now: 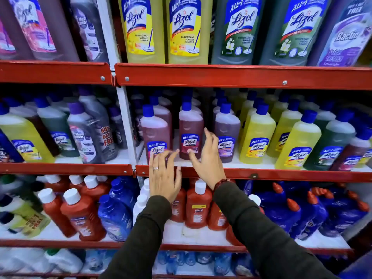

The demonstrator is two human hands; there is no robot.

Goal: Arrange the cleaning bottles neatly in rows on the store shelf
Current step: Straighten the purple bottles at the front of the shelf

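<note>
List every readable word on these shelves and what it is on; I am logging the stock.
"ALL in 1 Lizol", "DISINFECTANT SURFACE CLEANER": top-shelf yellow bottle.
"Lizol": top-shelf green bottle.
"Bactin", "FREE": top-shelf purple bottle.
"BUY", "GET", "FREE": grey bottle.
"Lizol": maroon bottle.
"Bactin": red bottle.
Smaller print is blurred.

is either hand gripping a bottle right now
No, the left hand and right hand are open with fingers spread, neither closed around a bottle.
</note>
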